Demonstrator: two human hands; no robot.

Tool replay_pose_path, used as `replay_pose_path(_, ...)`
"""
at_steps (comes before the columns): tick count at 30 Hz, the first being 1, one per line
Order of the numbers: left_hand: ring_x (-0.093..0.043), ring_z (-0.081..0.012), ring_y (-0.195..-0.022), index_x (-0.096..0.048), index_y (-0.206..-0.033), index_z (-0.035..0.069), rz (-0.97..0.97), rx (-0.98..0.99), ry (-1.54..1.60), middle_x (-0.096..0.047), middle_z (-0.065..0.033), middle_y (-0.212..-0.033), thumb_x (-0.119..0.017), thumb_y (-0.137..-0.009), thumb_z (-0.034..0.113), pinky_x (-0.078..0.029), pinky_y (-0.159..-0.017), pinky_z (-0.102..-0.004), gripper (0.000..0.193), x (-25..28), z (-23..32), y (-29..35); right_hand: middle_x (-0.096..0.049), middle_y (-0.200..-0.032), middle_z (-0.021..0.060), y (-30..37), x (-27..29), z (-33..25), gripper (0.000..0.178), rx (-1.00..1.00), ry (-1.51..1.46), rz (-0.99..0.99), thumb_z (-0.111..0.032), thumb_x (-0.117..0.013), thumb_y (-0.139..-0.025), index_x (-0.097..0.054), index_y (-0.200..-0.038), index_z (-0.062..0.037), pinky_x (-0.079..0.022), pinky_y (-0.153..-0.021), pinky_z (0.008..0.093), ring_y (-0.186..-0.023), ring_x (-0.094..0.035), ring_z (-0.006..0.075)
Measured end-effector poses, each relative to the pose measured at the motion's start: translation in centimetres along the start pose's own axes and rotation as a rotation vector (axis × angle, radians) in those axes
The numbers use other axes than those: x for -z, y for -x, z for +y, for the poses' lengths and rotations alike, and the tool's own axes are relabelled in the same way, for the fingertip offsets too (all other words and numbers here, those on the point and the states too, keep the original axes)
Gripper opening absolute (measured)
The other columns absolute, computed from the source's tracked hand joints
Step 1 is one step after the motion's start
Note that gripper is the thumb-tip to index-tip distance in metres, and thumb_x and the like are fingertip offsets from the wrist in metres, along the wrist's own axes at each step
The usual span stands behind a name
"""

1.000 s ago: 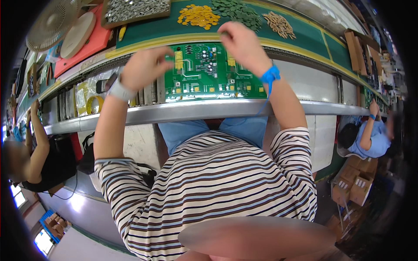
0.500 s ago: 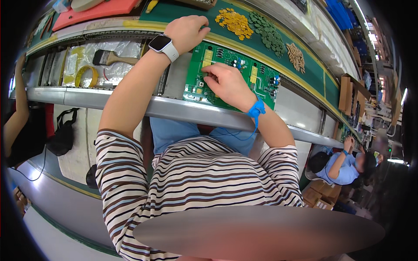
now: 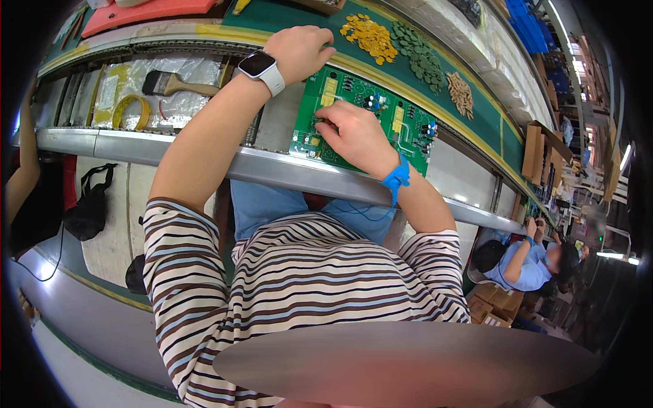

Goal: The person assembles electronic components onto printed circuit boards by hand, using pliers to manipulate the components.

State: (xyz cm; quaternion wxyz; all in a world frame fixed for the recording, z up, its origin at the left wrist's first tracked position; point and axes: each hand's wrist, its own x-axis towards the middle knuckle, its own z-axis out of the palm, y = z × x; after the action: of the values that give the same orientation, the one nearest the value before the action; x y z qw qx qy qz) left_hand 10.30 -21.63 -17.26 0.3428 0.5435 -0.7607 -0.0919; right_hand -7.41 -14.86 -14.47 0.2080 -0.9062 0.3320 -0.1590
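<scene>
Nearest the camera is the person's striped shirt [image 3: 299,285], with blue trousers showing below the metal rail [image 3: 272,166] that runs across the view; both forearms reach over that rail to the table [image 3: 204,30].

The right hand [image 3: 354,132], with a blue strap [image 3: 396,178] at its wrist, rests on the near left part of the green board [image 3: 381,126]; its fingers are curled and pressed down to the board's surface, fingertips close together; whether they pinch a small part cannot be told.

The board lies flat just beyond the rail, tilted in the view, carrying yellow blocks and small dark parts.

The left hand [image 3: 299,49], with a watch [image 3: 262,66] on the wrist, sits at the board's far left corner; its fingers are bent loosely, palm down, and it seems to touch the board's edge; what it holds, if anything, is hidden.

To the left of that forearm, on a shiny sheet, lie a brush [image 3: 177,84] and a yellow tape ring [image 3: 130,110], well apart from the board.

Farther off, on the green belt, lie three heaps: orange parts [image 3: 371,35], green discs [image 3: 416,56] beside them, and tan parts [image 3: 462,94] further right; a red tray [image 3: 146,12] lies at the far left.

At the right edge another person in blue [image 3: 530,262] sits among cardboard boxes.
</scene>
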Motion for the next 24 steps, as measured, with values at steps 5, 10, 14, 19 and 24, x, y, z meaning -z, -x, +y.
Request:
replay_pose_path(5,-0.060,-0.0276,-0.070,-0.061,-0.088,0.007,0.002,0.001,0.017,-0.061,-0.0082,-0.076,-0.059,-0.079,0.023,-0.047,-0.061,-0.0369,0.018,0.0,-0.1,0.0,-0.058,-0.075,0.0112,0.2,-0.4,-0.1,0.010,0.035,0.041,0.030,-0.011,-0.062,-0.075,-0.062,-0.083,-0.0038,-0.048,-0.060,0.0361,-0.068,-0.058,0.0281)
replay_pose_path(10,-0.059,-0.0287,-0.071,-0.061,-0.088,0.006,-0.016,0.013,0.022,-0.062,-0.0100,-0.079,-0.059,-0.080,0.023,-0.047,-0.062,-0.0363,0.019,0.0,-0.2,0.0,-0.057,-0.076,0.0096,0.6,-0.6,-0.2,0.010,0.054,0.125,0.054,-0.010,-0.062,-0.074,-0.061,-0.082,-0.0044,-0.048,-0.060,0.0365,-0.069,-0.058,0.0279)
replay_pose_path(14,-0.059,-0.0283,-0.071,-0.060,-0.088,0.006,-0.055,0.023,0.029,-0.061,-0.0105,-0.079,-0.058,-0.080,0.023,-0.047,-0.062,-0.0357,0.019,-0.1,0.1,-0.2,-0.057,-0.077,0.0091,0.8,-0.6,-0.2,0.010,0.037,0.145,0.055,-0.011,-0.061,-0.074,-0.060,-0.082,-0.0044,-0.049,-0.060,0.0364,-0.069,-0.058,0.0275)
replay_pose_path(19,-0.059,-0.0313,-0.078,-0.060,-0.086,0.007,-0.099,0.059,0.032,-0.062,-0.0110,-0.083,-0.057,-0.080,0.026,-0.048,-0.067,-0.0394,0.020,0.3,-0.2,0.0,-0.056,-0.075,0.0096,0.7,-1.0,-0.9,0.009,-0.023,0.196,0.034,-0.011,-0.061,-0.074,-0.059,-0.079,-0.0044,-0.049,-0.060,0.0370,-0.070,-0.058,0.0277)
replay_pose_path(24,-0.060,-0.0309,-0.077,-0.061,-0.088,0.007,-0.123,0.067,0.040,-0.063,-0.0109,-0.085,-0.056,-0.081,0.025,-0.048,-0.067,-0.0391,0.020,0.5,-0.1,-0.2,-0.053,-0.072,0.0095,0.4,-0.9,-1.1,0.015,-0.010,0.271,0.020,-0.012,-0.062,-0.072,-0.059,-0.084,-0.0040,-0.048,-0.059,0.0369,-0.068,-0.057,0.0273)
